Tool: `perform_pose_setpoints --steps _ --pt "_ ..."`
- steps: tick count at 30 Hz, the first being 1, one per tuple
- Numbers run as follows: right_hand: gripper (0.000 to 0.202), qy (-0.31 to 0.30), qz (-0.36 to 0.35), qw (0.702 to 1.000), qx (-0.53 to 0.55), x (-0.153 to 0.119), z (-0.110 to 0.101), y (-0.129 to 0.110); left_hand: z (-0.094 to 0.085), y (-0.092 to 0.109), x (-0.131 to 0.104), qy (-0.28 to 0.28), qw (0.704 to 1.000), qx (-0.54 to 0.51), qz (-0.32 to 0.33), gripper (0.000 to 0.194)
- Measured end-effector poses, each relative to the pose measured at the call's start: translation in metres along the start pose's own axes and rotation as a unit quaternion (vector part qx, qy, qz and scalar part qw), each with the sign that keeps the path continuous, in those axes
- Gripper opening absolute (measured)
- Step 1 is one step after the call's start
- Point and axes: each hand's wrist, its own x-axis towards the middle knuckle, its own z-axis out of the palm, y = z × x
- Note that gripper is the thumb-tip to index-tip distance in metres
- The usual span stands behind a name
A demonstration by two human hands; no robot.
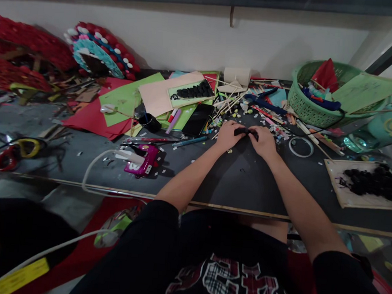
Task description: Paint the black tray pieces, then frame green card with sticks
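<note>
Between my two hands, just above the dark tabletop, stretches a small black strip [246, 131], perhaps paper or cloth; its exact kind is too small to tell. My left hand [230, 134] pinches its left end with closed fingers. The right end is gripped by my right hand [263, 141], fingers bunched around it. Beyond the hands lie thin wooden sticks [231, 101] and coloured scraps. A black phone [198, 119] lies left of my left hand. Farther back, a pale card [186, 102] carries a row of black pieces.
Right of my hands are a clear ring [301, 146], a green basket [316, 109] and a tray [338, 194] of black pieces. A purple power strip [143, 161] with a white cord sits left. Scissors [28, 147] lie at far left. Another person [22, 237] is lower left.
</note>
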Motion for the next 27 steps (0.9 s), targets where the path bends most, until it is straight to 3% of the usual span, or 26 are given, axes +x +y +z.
perform_pose_setpoints --steps 5,9,14,21,24,27 --pt "0.025 0.001 -0.018 1.0 0.007 0.0 0.002 0.001 -0.001 -0.001 0.0 0.003 1.0 -0.01 -0.005 0.023" --pt "0.024 0.003 -0.023 0.999 0.026 -0.001 0.003 0.002 -0.002 0.001 -0.001 -0.012 1.0 0.012 0.014 0.042" --pt "0.02 0.014 0.008 0.999 0.047 -0.001 0.003 0.0 -0.004 0.003 -0.001 -0.038 0.999 -0.004 0.017 0.021" --pt "0.02 0.131 0.088 0.964 0.214 0.003 0.002 0.002 -0.003 0.008 -0.003 0.085 0.995 -0.049 -0.027 0.017" --pt "0.033 0.12 0.093 0.955 0.254 0.003 0.003 0.003 -0.005 0.011 -0.004 0.087 0.993 -0.076 -0.014 0.018" --pt "0.049 0.065 0.082 0.935 0.338 0.004 0.006 0.002 -0.008 0.012 -0.005 0.07 0.993 -0.093 0.02 0.025"
